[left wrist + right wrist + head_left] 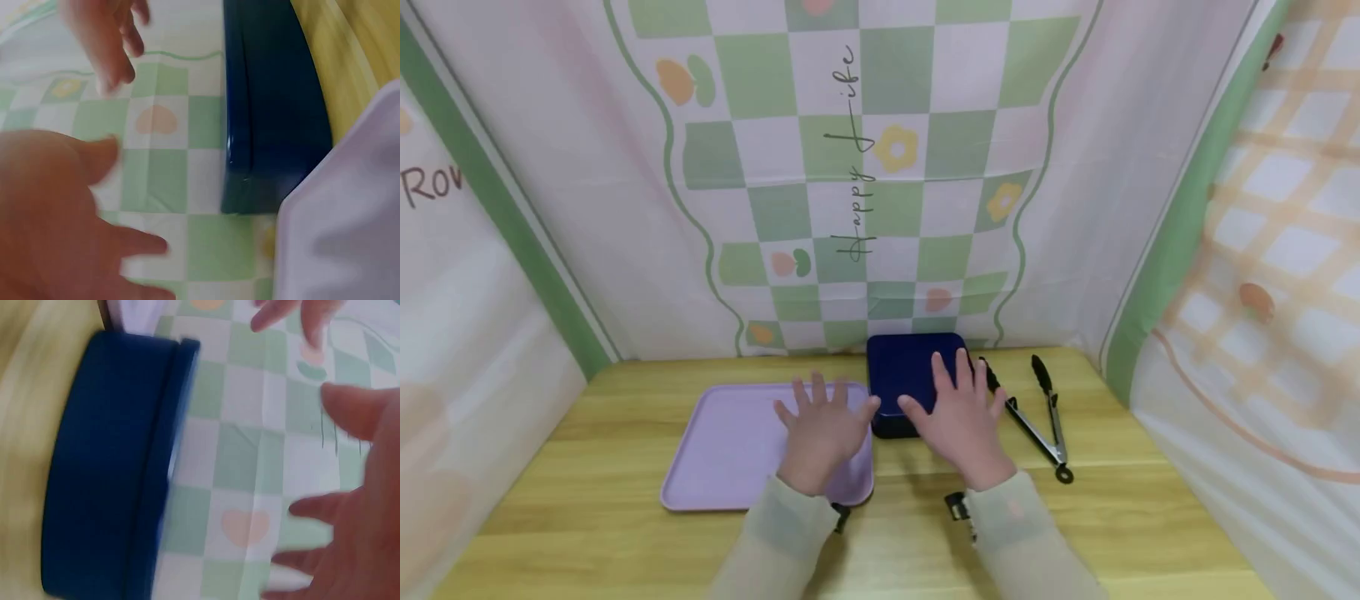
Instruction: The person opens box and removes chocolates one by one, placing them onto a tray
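Observation:
Both hands hover with fingers spread and hold nothing. The left hand [824,433] is above the right part of a lilac tray [722,458], which lies flat on the table. My right hand [964,429] is over the front right of a dark blue box [910,367] at the back of the table. In the left wrist view the box [281,106] shows its side and a lid seam, with the tray [350,225] beside it. The right wrist view has the box [106,469] apart from the fingers. Black-handled metal tongs [1037,433] lie spread to the right.
The wooden table [587,500] backs onto a hanging cloth [895,192] with green checks and lettering. More cloth [1285,333] hangs at the right side and the left side. Dark straps or mounts [957,506] show at the wrists.

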`<state>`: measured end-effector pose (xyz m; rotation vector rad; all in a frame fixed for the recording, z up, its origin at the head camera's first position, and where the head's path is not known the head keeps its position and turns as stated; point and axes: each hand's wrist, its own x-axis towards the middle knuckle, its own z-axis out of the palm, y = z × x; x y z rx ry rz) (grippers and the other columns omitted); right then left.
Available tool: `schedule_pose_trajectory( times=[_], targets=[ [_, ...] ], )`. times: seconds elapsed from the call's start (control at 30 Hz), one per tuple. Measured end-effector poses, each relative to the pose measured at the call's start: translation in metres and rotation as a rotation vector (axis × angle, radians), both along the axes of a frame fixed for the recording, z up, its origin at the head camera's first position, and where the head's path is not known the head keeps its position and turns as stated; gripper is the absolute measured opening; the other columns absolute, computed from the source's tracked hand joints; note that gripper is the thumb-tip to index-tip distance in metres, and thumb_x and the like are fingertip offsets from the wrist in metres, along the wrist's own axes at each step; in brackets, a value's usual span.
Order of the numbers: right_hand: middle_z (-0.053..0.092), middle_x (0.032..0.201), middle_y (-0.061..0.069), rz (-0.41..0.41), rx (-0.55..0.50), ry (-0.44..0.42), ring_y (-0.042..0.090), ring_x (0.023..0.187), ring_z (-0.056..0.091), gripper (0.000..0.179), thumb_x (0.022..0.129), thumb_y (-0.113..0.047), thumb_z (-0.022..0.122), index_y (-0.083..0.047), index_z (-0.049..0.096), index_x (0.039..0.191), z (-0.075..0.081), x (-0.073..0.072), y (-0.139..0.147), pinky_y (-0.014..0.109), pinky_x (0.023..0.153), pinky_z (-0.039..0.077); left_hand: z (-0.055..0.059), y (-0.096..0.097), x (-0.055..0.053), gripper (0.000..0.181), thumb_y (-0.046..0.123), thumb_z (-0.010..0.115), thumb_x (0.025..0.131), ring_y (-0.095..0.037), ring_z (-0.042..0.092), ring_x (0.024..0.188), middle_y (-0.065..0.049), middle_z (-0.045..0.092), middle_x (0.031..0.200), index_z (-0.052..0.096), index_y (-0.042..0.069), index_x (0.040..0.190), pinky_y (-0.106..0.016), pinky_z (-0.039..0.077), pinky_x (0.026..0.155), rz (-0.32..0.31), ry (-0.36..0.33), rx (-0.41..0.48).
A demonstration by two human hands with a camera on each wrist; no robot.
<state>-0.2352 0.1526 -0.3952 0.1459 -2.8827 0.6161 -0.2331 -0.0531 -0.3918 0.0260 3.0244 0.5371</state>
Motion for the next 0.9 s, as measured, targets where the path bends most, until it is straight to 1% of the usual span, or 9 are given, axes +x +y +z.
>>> schedule_pose_trajectory(
  times=[0.1,0.2,0.27,0.37,0.47,0.57,0.67,0.73,0.9],
  targets=[
    [0.024,0.158,0.026,0.025,-0.129,-0.024,0.049,0.140,0.026,0.091,0.094,-0.069,0.046,-0.005,0.028,0.156,0.011,-0.010,0.029,0.072,0.106,0.024,-0.003,-0.010,-0.016,0.079,0.063,0.041,0.100,-0.046,0.025,0.142,-0.025,0.030,0.156,0.035,0.006,0.154,-0.065,0.024,0.111,-0.068,0.036,0.274],
    [0.039,0.150,0.026,-0.009,-0.254,-0.100,0.045,0.130,0.043,0.080,0.098,-0.058,0.052,-0.001,0.034,0.152,0.025,-0.021,0.059,0.061,0.102,0.039,-0.005,-0.020,-0.035,0.063,0.045,0.056,0.100,-0.038,0.052,0.125,-0.022,0.053,0.139,0.050,0.001,0.143,-0.051,0.045,0.101,-0.072,0.021,0.506],
    [0.046,0.145,0.025,-0.038,-0.318,-0.155,0.042,0.122,0.052,0.072,0.099,-0.049,0.055,0.000,0.039,0.149,0.029,-0.028,0.073,0.056,0.096,0.046,-0.008,-0.024,-0.045,0.048,0.032,0.061,0.098,-0.034,0.060,0.111,-0.021,0.062,0.127,0.059,-0.001,0.133,-0.047,0.052,0.092,-0.032,-0.027,0.677],
    [0.053,0.135,0.024,-0.045,-0.483,-0.267,0.034,0.104,0.060,0.061,0.101,-0.034,0.057,0.003,0.042,0.146,0.027,-0.038,0.083,0.044,0.083,0.052,-0.015,-0.023,-0.058,0.030,0.014,0.061,0.096,-0.032,0.065,0.096,-0.022,0.064,0.116,0.066,-0.003,0.120,-0.044,0.058,0.081,0.054,-0.135,0.949],
    [0.058,0.122,0.020,-0.049,-0.655,-0.373,0.021,0.079,0.057,0.056,0.102,-0.023,0.057,0.007,0.039,0.145,0.018,-0.048,0.087,0.034,0.068,0.052,-0.026,-0.019,-0.066,0.025,0.001,0.058,0.093,-0.031,0.065,0.086,-0.025,0.063,0.113,0.065,-0.008,0.115,-0.043,0.060,0.078,0.120,-0.205,1.125],
    [0.058,0.118,0.020,-0.057,-0.757,-0.435,0.016,0.076,0.054,0.054,0.101,-0.014,0.056,0.011,0.037,0.145,0.007,-0.055,0.089,0.035,0.070,0.054,-0.034,-0.011,-0.071,0.025,-0.005,0.057,0.089,-0.027,0.063,0.078,-0.021,0.062,0.105,0.063,-0.011,0.113,-0.040,0.061,0.072,0.156,-0.244,1.194],
    [0.056,0.125,0.025,-0.070,-0.790,-0.455,0.024,0.092,0.060,0.052,0.099,-0.011,0.057,0.012,0.040,0.143,-0.003,-0.059,0.090,0.042,0.083,0.056,-0.038,-0.002,-0.072,0.023,-0.003,0.059,0.089,-0.025,0.062,0.074,-0.016,0.062,0.096,0.062,-0.010,0.111,-0.039,0.061,0.070,0.174,-0.281,1.204],
    [0.056,0.128,0.025,-0.071,-0.785,-0.450,0.028,0.102,0.060,0.051,0.097,-0.009,0.059,0.013,0.043,0.140,-0.008,-0.061,0.092,0.045,0.087,0.056,-0.039,0.003,-0.073,0.022,0.000,0.061,0.092,-0.023,0.063,0.073,-0.013,0.062,0.091,0.061,-0.008,0.112,-0.038,0.061,0.070,0.176,-0.303,1.189],
    [0.059,0.121,0.021,-0.076,-0.745,-0.424,0.025,0.088,0.060,0.045,0.094,-0.004,0.062,0.010,0.050,0.136,-0.013,-0.065,0.094,0.045,0.082,0.057,-0.042,0.009,-0.073,0.030,0.001,0.062,0.094,-0.022,0.063,0.071,-0.013,0.064,0.091,0.060,-0.008,0.123,-0.036,0.061,0.070,0.194,-0.301,1.184]
  ],
)
